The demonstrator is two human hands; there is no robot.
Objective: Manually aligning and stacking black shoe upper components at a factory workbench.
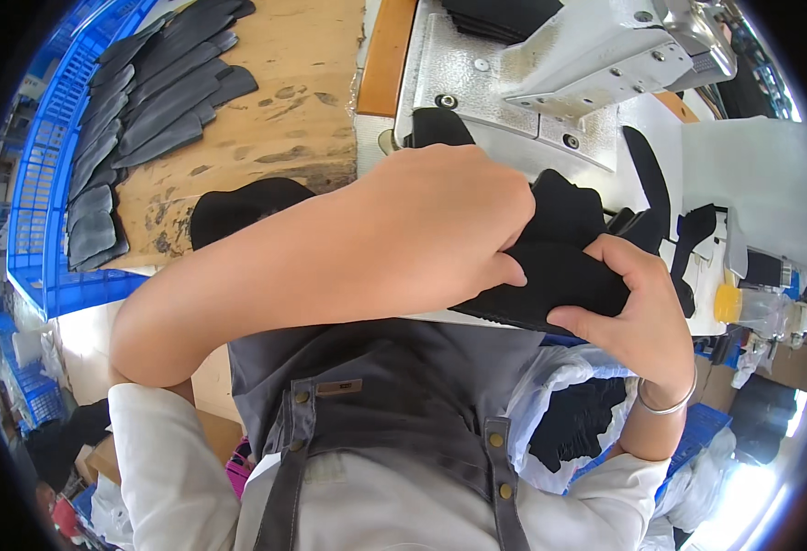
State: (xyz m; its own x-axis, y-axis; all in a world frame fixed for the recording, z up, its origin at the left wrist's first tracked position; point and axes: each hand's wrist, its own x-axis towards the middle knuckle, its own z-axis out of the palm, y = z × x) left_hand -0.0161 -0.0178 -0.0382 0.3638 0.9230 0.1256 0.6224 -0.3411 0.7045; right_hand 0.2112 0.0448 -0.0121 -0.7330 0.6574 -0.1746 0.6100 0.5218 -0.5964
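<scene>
Black fabric piece (560,280): positioned at the front edge of the white worktable (431,317), in front of the industrial sewing machine (596,69). Right hand (647,308): thumb and index finger spread moderately apart, clasping the piece at its right end. Left hand (463,220): fingers curled, thumb against the left part of the piece—fingertips hidden, so whether it grips cannot be told. Further black pieces lie beyond the hands. At left, overlapping dark cut pieces (174,92) rest on a cardboard sheet (302,55)—beside a blue plastic crate (41,220).
</scene>
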